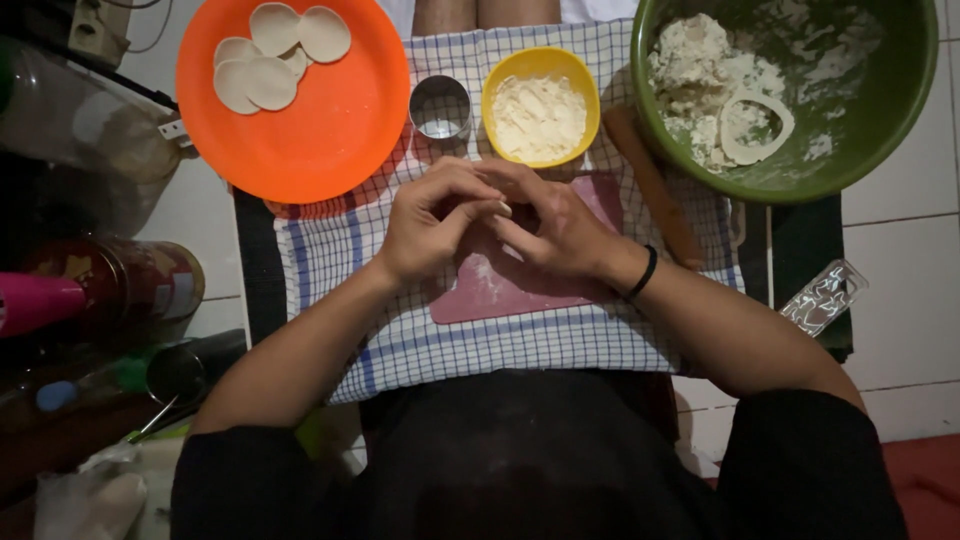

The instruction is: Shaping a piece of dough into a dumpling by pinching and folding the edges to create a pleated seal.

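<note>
Head view | left hand (432,222) and right hand (555,225) curled together, fingertips pinching small dough piece (505,208) | above pink mat (500,285)

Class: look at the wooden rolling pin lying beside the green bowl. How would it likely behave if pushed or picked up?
The rolling pin is a round wooden rod, so it would probably roll if nudged sideways. It looks stiff and unlikely to bend. Flour around the green bowl might make it slightly slippery.
</note>
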